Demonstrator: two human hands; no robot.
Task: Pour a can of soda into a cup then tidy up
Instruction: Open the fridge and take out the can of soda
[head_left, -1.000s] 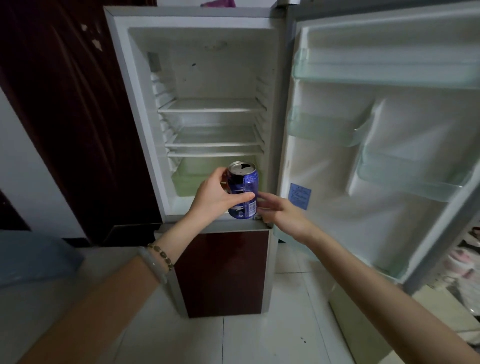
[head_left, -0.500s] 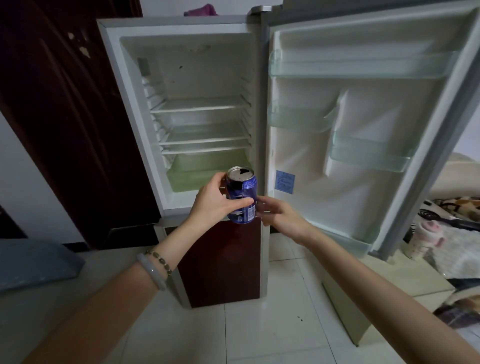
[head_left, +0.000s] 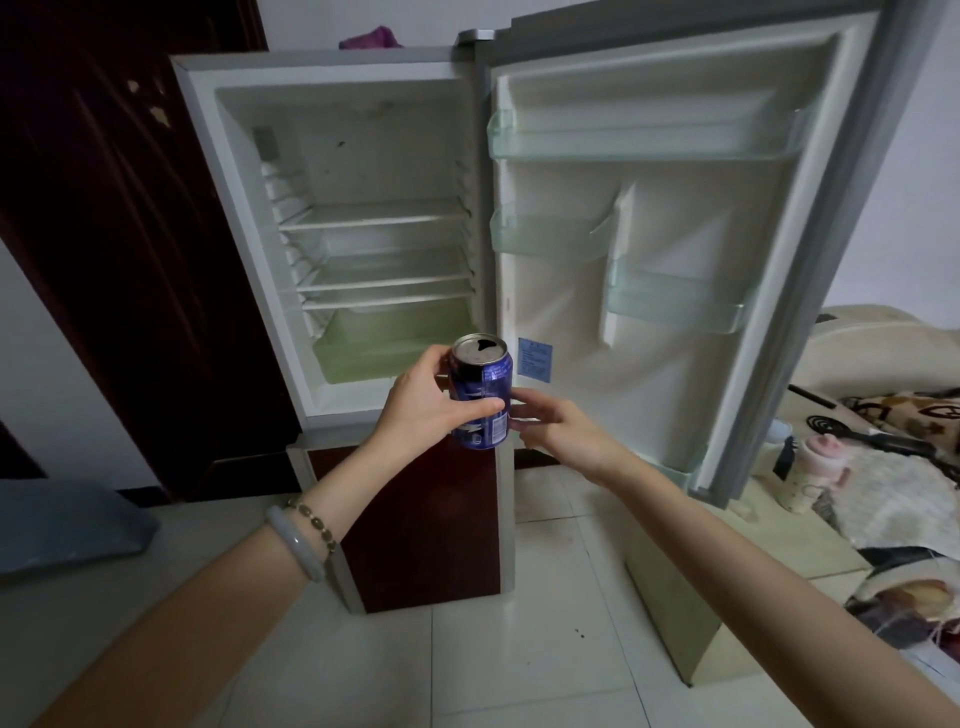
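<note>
A blue soda can (head_left: 485, 387) with an opened top is held upright in front of the open fridge (head_left: 374, 249). My left hand (head_left: 426, 410) wraps around the can's left side, thumb across its front. My right hand (head_left: 558, 428) is just to the right of the can, its fingertips touching the can's lower right side. No cup is in view.
The fridge door (head_left: 675, 260) is swung wide open to the right, its shelves bare. The lower door (head_left: 426, 519) is dark red and closed. A dark wooden door (head_left: 104, 234) stands to the left. A bed with blankets and a pink-lidded bottle (head_left: 810, 473) is at the right.
The view has pulled back from the fridge and swung right, showing more of the bed. Both hands stay at the can in the same grip.
</note>
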